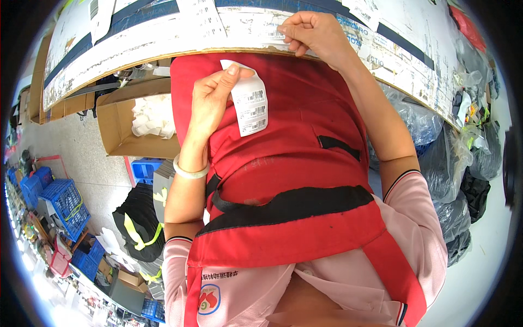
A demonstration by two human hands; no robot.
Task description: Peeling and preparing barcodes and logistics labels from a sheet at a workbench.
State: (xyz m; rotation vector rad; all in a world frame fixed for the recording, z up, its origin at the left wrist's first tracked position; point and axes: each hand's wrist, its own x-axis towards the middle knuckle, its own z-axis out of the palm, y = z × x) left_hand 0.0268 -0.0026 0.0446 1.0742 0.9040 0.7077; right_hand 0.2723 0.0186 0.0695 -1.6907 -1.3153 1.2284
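A strip of white barcode labels (251,115) hangs in front of the red apron, its upper end pinched between the thumb and fingers of my left hand (213,98). Up and to the right, at the near edge of the worktable, the fingers of my right hand (317,36) are closed in a pinch. Their tips meet a small white barcode label (271,36) lying along the table's edge. Whether that label is stuck down or lifted, I cannot make out.
The worn white worktable (147,48) spans the top, with more label strips (200,19) on it. Below its left part stands a cardboard box (117,128) holding white scraps. Blue crates (65,204) are further left. Filled plastic bags (441,163) crowd the right side.
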